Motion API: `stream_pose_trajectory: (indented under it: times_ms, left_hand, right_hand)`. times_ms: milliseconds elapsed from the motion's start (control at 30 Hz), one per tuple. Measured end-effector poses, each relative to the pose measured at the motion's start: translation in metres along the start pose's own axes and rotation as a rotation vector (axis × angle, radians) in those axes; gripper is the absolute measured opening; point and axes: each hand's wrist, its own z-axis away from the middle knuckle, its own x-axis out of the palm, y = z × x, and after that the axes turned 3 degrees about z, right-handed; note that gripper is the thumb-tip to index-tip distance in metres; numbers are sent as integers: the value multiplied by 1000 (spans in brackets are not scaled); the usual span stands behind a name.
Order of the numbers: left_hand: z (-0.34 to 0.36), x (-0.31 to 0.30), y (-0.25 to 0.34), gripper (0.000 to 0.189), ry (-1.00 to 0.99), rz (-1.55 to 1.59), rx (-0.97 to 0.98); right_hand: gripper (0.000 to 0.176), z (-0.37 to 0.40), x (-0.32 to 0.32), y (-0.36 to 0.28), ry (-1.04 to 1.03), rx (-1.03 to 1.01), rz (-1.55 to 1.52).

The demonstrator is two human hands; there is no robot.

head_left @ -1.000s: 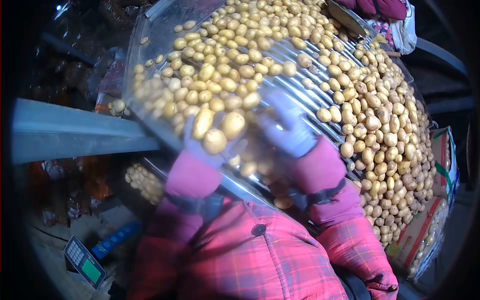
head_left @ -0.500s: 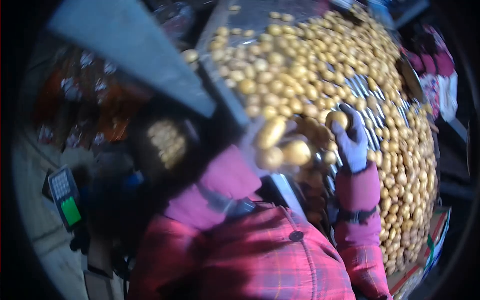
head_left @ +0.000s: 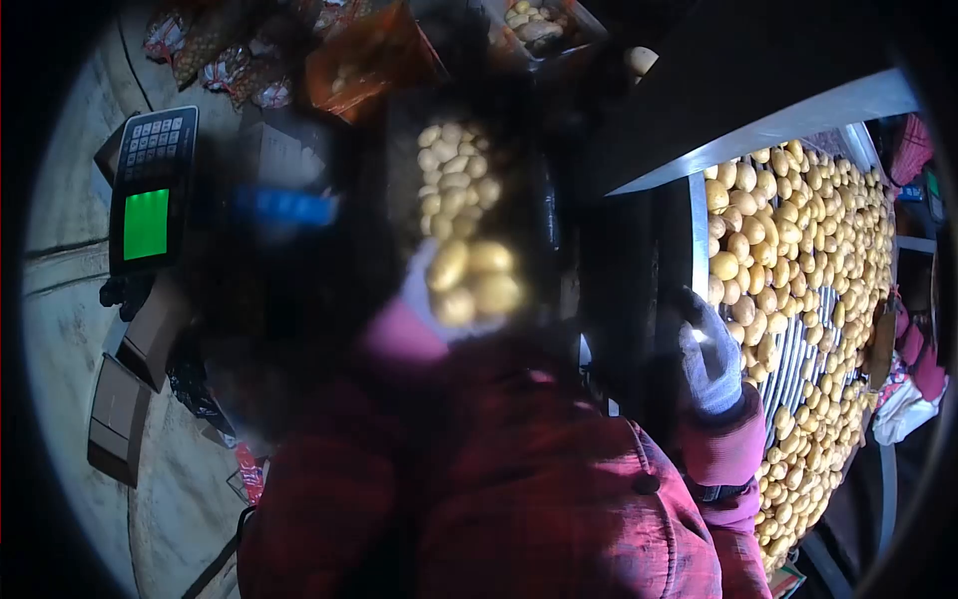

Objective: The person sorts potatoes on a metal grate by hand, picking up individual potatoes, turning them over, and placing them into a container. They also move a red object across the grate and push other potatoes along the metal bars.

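Note:
My left hand (head_left: 419, 292), in a pale glove, cradles several yellow potatoes (head_left: 473, 284); motion blurs them and the fingers. Just beyond lies a heap of potatoes (head_left: 454, 175) in a dark container whose walls are hard to make out. My right hand (head_left: 713, 361), gloved with dark fingertips, is at the near edge of the sorting table, its fingers curved and apart around no visible object. Loose potatoes (head_left: 798, 250) cover the table, and metal rollers (head_left: 793, 354) show between them beside that hand.
A scale display (head_left: 152, 190) with a green screen stands at left. Orange mesh bags (head_left: 364, 65) and a tub of potatoes (head_left: 544, 28) are at the back. A metal panel (head_left: 768, 135) juts over the table's corner. Another person's sleeve (head_left: 913, 349) shows far right.
My view has swung left, bringing the scale and container closer to the middle. My left hand has carried its potatoes from the table to above the container. The potato in my right hand is gone.

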Motion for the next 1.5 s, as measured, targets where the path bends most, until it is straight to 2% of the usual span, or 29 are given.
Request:
stream_pose_trajectory:
  times_ms: [33, 67, 100, 167, 233, 267, 300, 367, 433, 467, 500, 567, 600, 633, 700, 733, 767, 833, 867, 900, 967, 1033, 1133, 1200, 1233, 1300, 1367, 1433, 1500]
  left_hand:
    - [-4, -8, 14, 63, -3, 96, 48]
    - [-10, -22, 30, 64, -158, 149, 53]
    - [-23, -43, 47, 63, 99, -59, 171]
    - [-44, -23, 61, 65, 223, 114, 263]
    - [-65, -19, 72, 69, 288, 146, 308]
    - [-69, -5, 70, 71, 523, 36, 355]
    - [-70, -13, 67, 71, 509, 26, 344]
    - [-61, -40, 59, 65, 565, -145, 291]
    - [-48, -31, 52, 57, 451, -238, 105]
    - [-47, -19, 49, 53, 393, -193, -11]
    - [-53, -9, 42, 50, 334, -150, -148]
    - [-70, 19, 19, 50, 9, -210, -336]
    - [-74, 43, -2, 52, -38, -258, -307]
    - [-84, 62, -16, 52, -61, -283, -344]
    - [-96, 94, -34, 53, -93, -799, -241]
    - [-99, 122, -43, 50, -141, -946, -209]
    - [-103, 140, -56, 50, -158, -965, -225]
    - [-113, 164, -80, 45, -291, -1186, -15]
    - [-128, 162, -95, 40, -464, -1119, 57]
    - [-137, 164, -106, 40, -483, -1136, 37]
    - [-148, 186, -133, 41, -689, -1822, 326]
    - [-165, 203, -161, 43, -942, -1941, 549]
    - [-195, 218, -180, 54, -1015, -2139, 579]
    - [-207, 226, -186, 71, -1042, -2368, 639]
    - [-216, 224, -187, 81, -1042, -2557, 522]
    - [-230, 216, -184, 87, -1047, -2584, 522]
    - [-240, 230, -181, 88, -1013, -2635, 569]
    - [-249, 243, -168, 84, -1108, -2669, 423]
    - [-272, 243, -158, 76, -1134, -2600, 468]
  right_hand:
    - [36, 4, 4, 0, -11, 59, 30]
    - [35, 5, 7, -1, -19, 117, 61]
    - [35, 4, 9, -3, -18, 118, 65]
    - [38, 0, 11, -9, -133, 31, 65]
    - [37, 8, 12, -3, -74, -23, 187]
    - [37, 11, 9, -6, -73, 51, 196]
    - [37, 13, 5, -9, -66, 126, 205]
    - [37, 25, -1, -1, 14, 115, 194]
    - [30, 47, -8, 8, 224, 279, 61]
    - [31, 59, -14, 17, 307, 226, 114]
    - [33, 75, -23, 21, 339, 331, 39]
    - [35, 109, -42, 31, 393, 385, 141]
    - [36, 122, -44, 24, 523, 544, -56]
    - [36, 147, -48, 40, 577, 550, 61]
    - [38, 187, -48, 55, 703, 739, -55]
    - [41, 204, -53, 55, 630, 899, 61]
    - [42, 214, -45, 58, 775, 664, 249]
    - [41, 234, -48, 44, 580, 540, 371]
    - [44, 242, -25, 56, 717, 563, 284]
    - [51, 262, -14, 55, 552, 685, 432]
    - [57, 259, -1, 47, 486, 726, 550]
    - [62, 266, 8, 55, 500, 764, 597]
    - [62, 275, -2, 54, 785, 816, 670]
    - [68, 287, -8, 62, 655, 840, 717]
    - [72, 291, -5, 68, 547, 842, 701]
    - [72, 293, -9, 75, 416, 870, 721]
    - [68, 297, -20, 88, 430, 826, 687]
    - [68, 297, -26, 95, 415, 805, 696]
    - [68, 294, -36, 99, 415, 789, 723]
